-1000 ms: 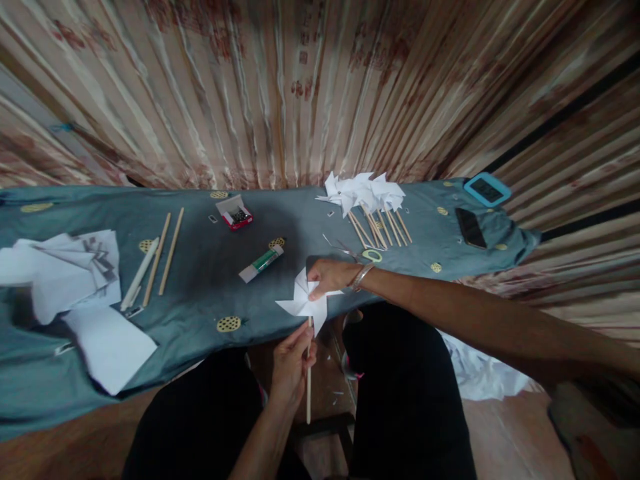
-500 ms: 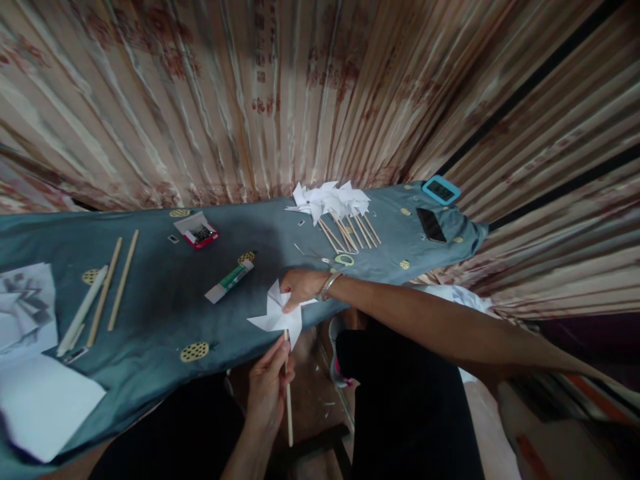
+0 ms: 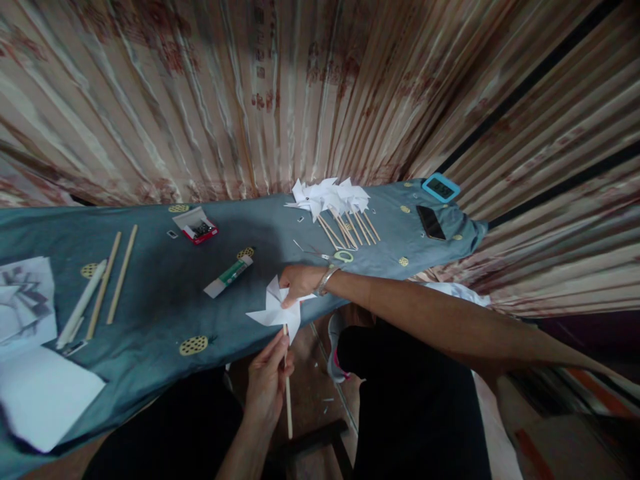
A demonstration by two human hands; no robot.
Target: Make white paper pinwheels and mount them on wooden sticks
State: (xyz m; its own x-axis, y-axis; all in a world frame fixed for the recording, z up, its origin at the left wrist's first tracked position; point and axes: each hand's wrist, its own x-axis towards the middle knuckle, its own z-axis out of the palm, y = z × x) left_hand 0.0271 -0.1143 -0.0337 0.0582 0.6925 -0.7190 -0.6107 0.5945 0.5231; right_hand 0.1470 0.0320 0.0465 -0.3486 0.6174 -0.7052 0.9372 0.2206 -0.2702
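Note:
My left hand (image 3: pixel 267 381) pinches a thin wooden stick (image 3: pixel 288 400) that hangs below the table's near edge. A white paper pinwheel (image 3: pixel 276 311) sits at the stick's top end. My right hand (image 3: pixel 299 283) reaches in from the right with a bangle on its wrist. Its fingers close on the middle of the pinwheel. Both hands work just in front of the blue-grey cloth (image 3: pixel 165 300) that covers the table.
A heap of finished white pinwheels on sticks (image 3: pixel 334 203) lies at the back. Scissors (image 3: pixel 330 255), a glue stick (image 3: pixel 229 275) and a small red box (image 3: pixel 199 227) lie nearby. Loose sticks (image 3: pixel 113 280) and white paper sheets (image 3: pixel 35 380) are at the left, a phone (image 3: pixel 430 222) and a blue device (image 3: pixel 441 188) at the right.
The view has swung to the right, so everything on the table sits further left in the picture. Both hands have kept their hold on the pinwheel and stick.

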